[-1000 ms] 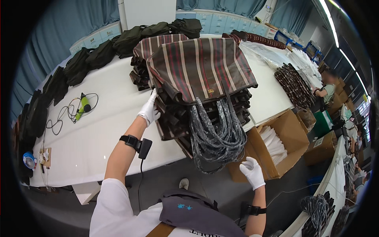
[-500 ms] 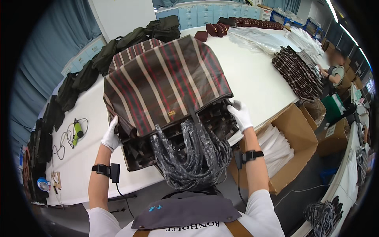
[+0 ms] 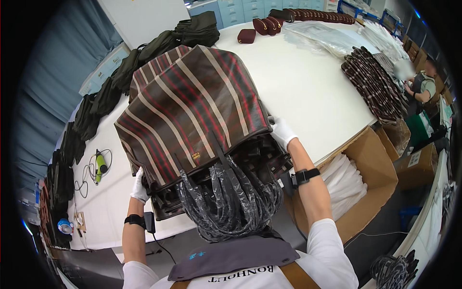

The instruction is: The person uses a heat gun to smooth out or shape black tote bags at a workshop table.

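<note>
A pile of dark brown tote bags (image 3: 192, 111) with cream and red stripes lies across the near edge of the white table. Plastic-wrapped handles (image 3: 231, 202) hang in loops off its near side, towards my body. My left hand (image 3: 139, 188), in a white glove, grips the pile's near left corner, fingers partly hidden behind the bags. On the other side my right hand (image 3: 282, 132), gloved too, holds the right edge, its fingertips against the top bag. The top bag bulges into a ridge, and another striped bag (image 3: 139, 77) shows behind it.
Dark green folded bags (image 3: 103, 101) line the table's left side. A green corded tool (image 3: 100, 166) lies nearer. Maroon pouches (image 3: 267, 25) and plastic sheets (image 3: 320, 38) are at the back. Right stand folded striped bags (image 3: 373, 86), an open carton (image 3: 380, 168) and a person (image 3: 423, 89).
The pile has turned slightly, its left corner coming nearer to me and its top bag buckling into a higher ridge. Both hands keep hold. The whole view has shifted a little.
</note>
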Motion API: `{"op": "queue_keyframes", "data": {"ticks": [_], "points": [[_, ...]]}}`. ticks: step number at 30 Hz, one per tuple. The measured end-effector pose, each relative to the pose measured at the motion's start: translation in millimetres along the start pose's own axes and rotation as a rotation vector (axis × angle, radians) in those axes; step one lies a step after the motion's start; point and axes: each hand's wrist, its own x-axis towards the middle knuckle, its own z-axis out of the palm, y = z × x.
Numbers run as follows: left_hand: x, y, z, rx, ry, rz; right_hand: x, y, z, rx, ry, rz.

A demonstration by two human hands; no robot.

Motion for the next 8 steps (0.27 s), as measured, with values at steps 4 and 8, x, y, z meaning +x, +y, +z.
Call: {"op": "queue_keyframes", "data": {"ticks": [4, 8], "points": [[-5, -8, -8, -0.148, -0.016, -0.016, -24, -64, 10, -0.193, -0.030, -0.312], [16, -18, -44, -0.076, 0.003, 0.063, -15, -71, 16, -0.324, -0.155, -0.268]]}}
